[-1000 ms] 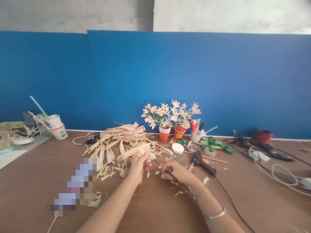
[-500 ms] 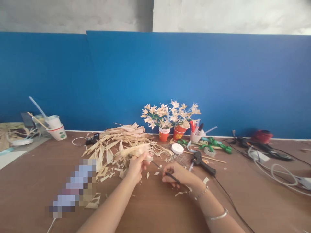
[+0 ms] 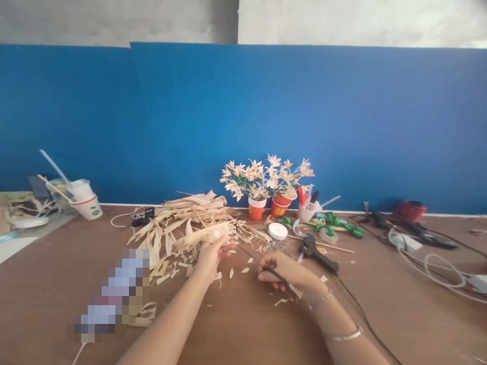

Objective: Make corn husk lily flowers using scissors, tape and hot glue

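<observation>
The pile of dry leaves [image 3: 167,215] is the landmark. At its near right edge, the left hand [image 3: 211,256] has its grip pinched on a long pale leaf strip [image 3: 203,235] that lies over the pile. Just right of the pile, the right hand [image 3: 281,271] has its grip closed around the scissors [image 3: 276,275], their tips pointing towards the left hand; whether the blades are parted is too small to tell

Pale flowers [image 3: 253,175] on green stems look finished, standing to the right of the pile and behind it in an orange paper cup [image 3: 256,211] and a red cup [image 3: 279,209]. Cutting appears to be only partway: small pointed pieces [image 3: 231,273] and scraps lie on the surface [image 3: 236,319] just in front of the pile, loose and not made up into flowers, while much of the pile is in long, uncut lengths. Well right of the pile, the glue gun [image 3: 323,259] lies out of hand

The red cup has a yellow printed design, and a white cup [image 3: 90,209], left of the pile, has a red rim and green marks. No writing can be read on either, and the item left of the pile's near edge is hidden by pixelation
</observation>
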{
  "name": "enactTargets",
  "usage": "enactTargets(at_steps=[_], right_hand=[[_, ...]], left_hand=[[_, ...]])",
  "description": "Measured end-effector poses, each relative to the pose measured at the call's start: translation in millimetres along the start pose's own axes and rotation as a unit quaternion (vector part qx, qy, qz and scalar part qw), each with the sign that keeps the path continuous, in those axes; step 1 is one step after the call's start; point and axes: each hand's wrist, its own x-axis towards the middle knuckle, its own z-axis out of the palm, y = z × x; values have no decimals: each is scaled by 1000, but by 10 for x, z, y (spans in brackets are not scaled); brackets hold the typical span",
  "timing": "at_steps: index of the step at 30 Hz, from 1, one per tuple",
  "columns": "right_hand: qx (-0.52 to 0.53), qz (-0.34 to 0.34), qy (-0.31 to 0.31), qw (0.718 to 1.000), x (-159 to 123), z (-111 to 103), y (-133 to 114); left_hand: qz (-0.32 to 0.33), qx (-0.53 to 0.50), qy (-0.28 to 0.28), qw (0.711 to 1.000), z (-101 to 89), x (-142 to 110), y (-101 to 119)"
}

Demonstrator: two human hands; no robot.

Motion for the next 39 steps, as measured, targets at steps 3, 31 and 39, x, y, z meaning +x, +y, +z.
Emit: enactTargets(at_steps=[3, 31, 39], right_hand=[[10, -9, 23, 1000, -9, -35, 6], [-292, 34, 328, 898, 86, -9, -5], [-283, -34, 309, 907, 65, 131, -78]], left_hand=[[-5, -4, 29, 1000, 5, 10, 16], [24, -103, 129, 986, -70, 76, 80], [14, 36, -58, 998, -7, -33, 13]])
